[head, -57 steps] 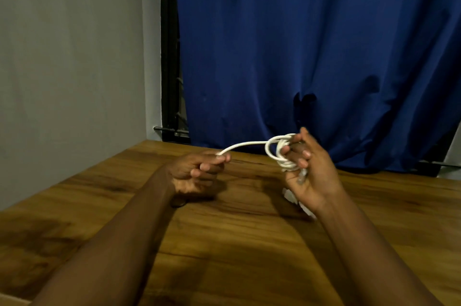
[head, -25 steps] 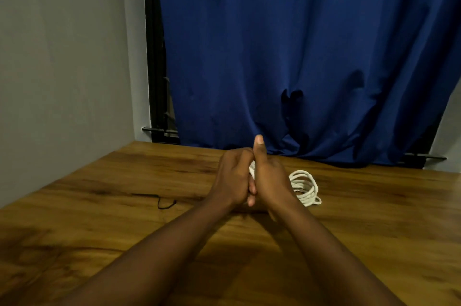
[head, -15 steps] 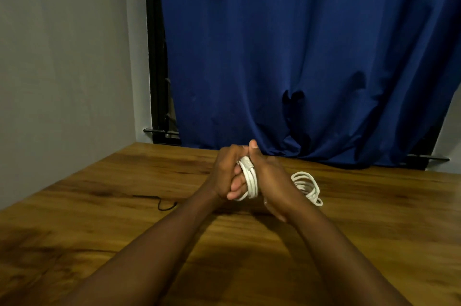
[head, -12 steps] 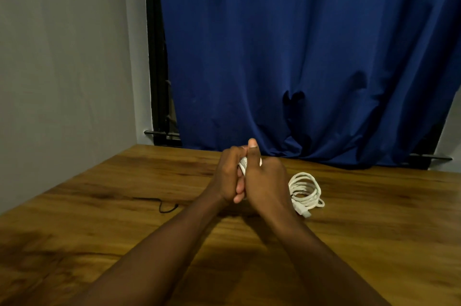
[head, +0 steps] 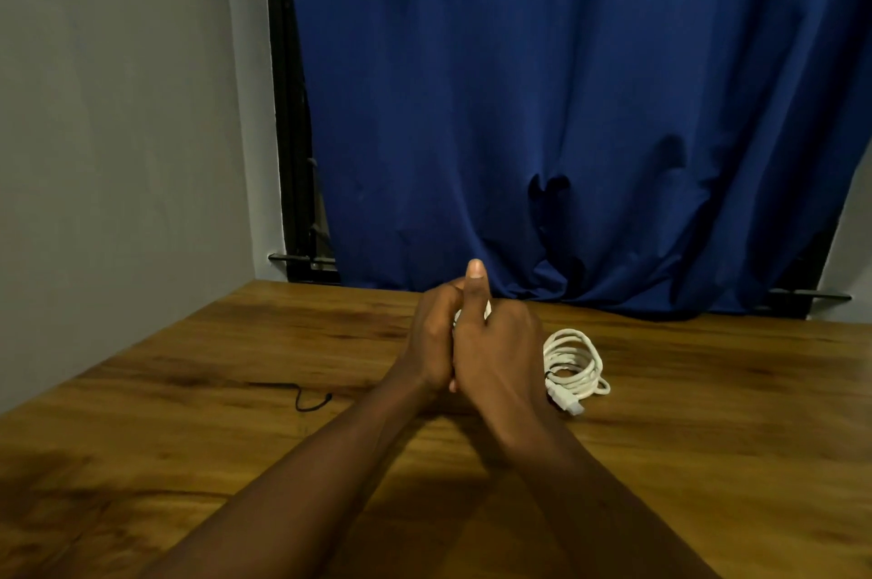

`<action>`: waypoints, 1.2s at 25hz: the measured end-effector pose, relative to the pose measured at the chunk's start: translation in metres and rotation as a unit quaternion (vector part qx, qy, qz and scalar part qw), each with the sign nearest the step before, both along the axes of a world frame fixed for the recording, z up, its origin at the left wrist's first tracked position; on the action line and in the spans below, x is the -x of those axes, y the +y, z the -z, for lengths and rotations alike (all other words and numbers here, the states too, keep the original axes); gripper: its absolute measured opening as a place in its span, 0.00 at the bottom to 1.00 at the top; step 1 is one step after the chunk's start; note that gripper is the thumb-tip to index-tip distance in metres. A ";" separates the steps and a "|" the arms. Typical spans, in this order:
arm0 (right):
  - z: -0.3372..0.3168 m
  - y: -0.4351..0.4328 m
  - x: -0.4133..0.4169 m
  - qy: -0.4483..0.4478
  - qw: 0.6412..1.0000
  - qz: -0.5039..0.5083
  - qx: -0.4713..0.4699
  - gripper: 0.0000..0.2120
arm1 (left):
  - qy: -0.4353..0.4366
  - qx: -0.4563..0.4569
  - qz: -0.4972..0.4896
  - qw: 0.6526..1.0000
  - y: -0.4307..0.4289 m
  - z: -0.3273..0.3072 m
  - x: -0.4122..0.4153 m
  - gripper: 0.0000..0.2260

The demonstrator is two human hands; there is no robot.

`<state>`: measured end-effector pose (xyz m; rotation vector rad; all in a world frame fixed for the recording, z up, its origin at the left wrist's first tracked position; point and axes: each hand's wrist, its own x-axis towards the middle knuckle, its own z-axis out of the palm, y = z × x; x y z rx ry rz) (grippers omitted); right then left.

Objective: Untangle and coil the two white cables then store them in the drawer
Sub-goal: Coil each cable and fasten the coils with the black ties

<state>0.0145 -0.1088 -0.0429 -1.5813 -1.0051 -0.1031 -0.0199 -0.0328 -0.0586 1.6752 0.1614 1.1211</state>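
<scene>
My left hand (head: 431,342) and my right hand (head: 495,349) are pressed together above the middle of the wooden table (head: 708,437), both closed around a coiled white cable (head: 487,309). Only a sliver of that cable shows between them, beside my raised right thumb. A second white cable (head: 573,364) lies coiled on the table just right of my right hand, its plug end pointing toward me. No drawer is in view.
A thin black tie or cord (head: 302,397) lies on the table left of my hands. A blue curtain (head: 566,106) hangs behind the table's far edge, and a grey wall (head: 118,130) borders the left side.
My hands came together from apart, gathering the stretched cable into a small coil between them. Over the last half second they closed tighter around it, hiding most of the coil.
</scene>
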 end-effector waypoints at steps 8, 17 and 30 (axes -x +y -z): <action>0.000 0.000 -0.007 -0.005 1.000 0.014 0.006 0.31 | -0.010 0.014 0.010 1.000 0.002 0.002 -0.005 0.21; -0.014 -0.011 -0.022 0.193 0.911 -0.316 0.179 0.25 | -0.049 0.057 0.017 0.997 0.018 0.013 0.004 0.17; 0.014 -0.002 -0.014 -0.162 0.950 -0.149 0.223 0.18 | -0.090 0.151 -0.181 0.968 0.031 0.009 0.007 0.17</action>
